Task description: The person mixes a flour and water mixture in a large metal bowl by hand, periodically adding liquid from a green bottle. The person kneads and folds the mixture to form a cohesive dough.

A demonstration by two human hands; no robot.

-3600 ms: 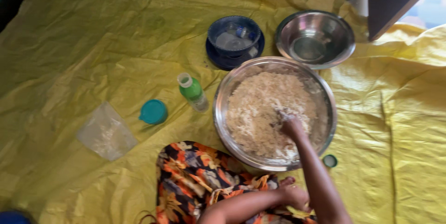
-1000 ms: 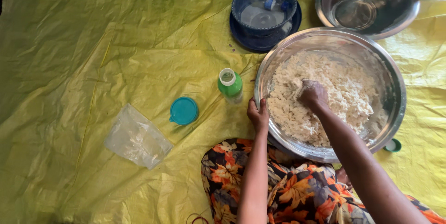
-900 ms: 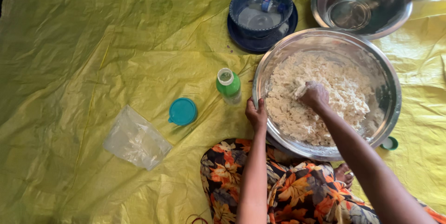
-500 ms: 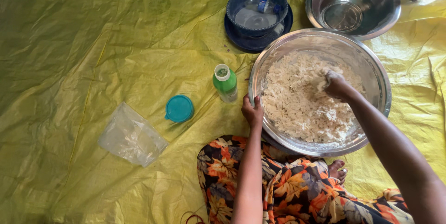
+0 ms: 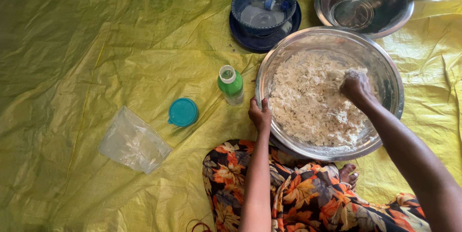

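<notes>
Steel bowl (image 5: 385,75) of crumbly flour mix (image 5: 310,102) sits on the yellow sheet (image 5: 96,44), touching my knee. My left hand (image 5: 260,115) clamps the bowl's near-left rim. My right hand (image 5: 355,86) is buried in the mix, fingers curled closed around a clump. Green bottle (image 5: 231,85) just left of the bowl, teal lid (image 5: 183,112) and plastic bag (image 5: 133,139) further left. Blue bowl (image 5: 263,8) and empty steel bowl (image 5: 364,2) behind it.

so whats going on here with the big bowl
A person sits on a yellow sheet working a pale, crumbly mix in a large steel bowl. The right hand is down in the mix, while the left hand grips the bowl's near rim. Beside the bowl stand an open green bottle, a teal lid and a clear plastic bag.
</notes>
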